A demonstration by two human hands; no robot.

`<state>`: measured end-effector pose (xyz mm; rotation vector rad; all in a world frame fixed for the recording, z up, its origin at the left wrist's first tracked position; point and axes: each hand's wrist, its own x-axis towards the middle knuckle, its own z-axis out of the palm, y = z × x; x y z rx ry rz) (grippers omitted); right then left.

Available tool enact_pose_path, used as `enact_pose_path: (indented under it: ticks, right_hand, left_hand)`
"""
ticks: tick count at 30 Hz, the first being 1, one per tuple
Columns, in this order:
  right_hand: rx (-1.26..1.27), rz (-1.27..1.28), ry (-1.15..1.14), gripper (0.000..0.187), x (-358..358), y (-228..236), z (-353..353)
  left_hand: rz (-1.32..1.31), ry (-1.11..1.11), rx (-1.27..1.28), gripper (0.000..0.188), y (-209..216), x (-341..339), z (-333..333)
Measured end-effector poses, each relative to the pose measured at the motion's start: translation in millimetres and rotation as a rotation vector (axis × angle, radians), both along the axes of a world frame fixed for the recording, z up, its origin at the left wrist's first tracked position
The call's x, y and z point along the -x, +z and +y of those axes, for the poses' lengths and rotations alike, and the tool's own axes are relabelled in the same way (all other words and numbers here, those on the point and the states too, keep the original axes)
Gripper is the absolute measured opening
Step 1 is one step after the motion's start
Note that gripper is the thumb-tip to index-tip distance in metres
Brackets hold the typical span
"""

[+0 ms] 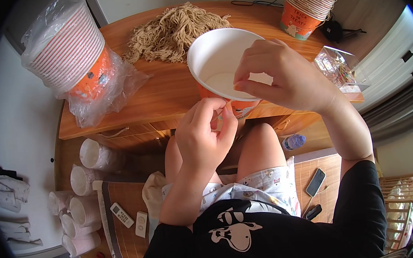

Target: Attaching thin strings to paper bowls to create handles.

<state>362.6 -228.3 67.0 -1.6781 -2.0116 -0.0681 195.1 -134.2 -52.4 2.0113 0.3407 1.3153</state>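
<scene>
A paper bucket (209, 54), white inside and orange outside, is tilted at the front edge of the desk with its mouth toward me. My left hand (204, 134) is at the outside of its near rim, thumb and forefinger pinched together. Over the mouth, my right hand (281, 74) reaches inside the near wall, its thumb and forefinger also closed in a pinch. Whatever sits between the fingertips of either hand is too small or hidden to name. Behind the bucket lies a heap of tan cords (177, 32).
Stacked orange buckets in plastic (67, 48) stand left on the wooden desk (163, 96); another stack (309, 4) stands far right. A clear box (340, 69) holds small items. Wrapped white stacks (82, 180), a remote (122, 215), a phone (315, 182) and a bottle (295, 142) lie below.
</scene>
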Motion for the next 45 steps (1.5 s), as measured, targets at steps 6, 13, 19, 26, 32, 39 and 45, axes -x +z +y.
enact_pose_path:
  ticks: [6,13,19,26,32,39,45]
  right_hand:
    - [0.015,0.020,-0.016,0.011,2,0,-1]
    - [-0.169,-0.128,0.136,0.027,14,-8,-14]
    - [-0.201,-0.195,0.172,0.025,15,-9,-15]
    - [-0.173,-0.332,0.098,0.019,26,-19,-16]
    - [-0.210,-0.321,0.098,0.022,25,-18,-16]
    - [-0.212,-0.257,-0.016,0.017,11,-9,-10]
    - [-0.203,-0.237,-0.058,0.009,5,-9,-8]
  left_hand:
    - [0.002,0.017,0.006,0.012,1,3,1]
    - [-0.103,-0.218,0.239,0.008,0,18,-6]
    - [-0.132,-0.285,0.273,0.009,1,22,-10]
    - [-0.176,-0.148,0.082,0.013,0,18,-12]
    - [-0.151,-0.114,0.004,0.014,-3,19,-10]
    - [-0.057,-0.084,0.088,0.015,-5,12,-4]
    - [-0.081,-0.093,0.145,0.014,-4,4,-4]
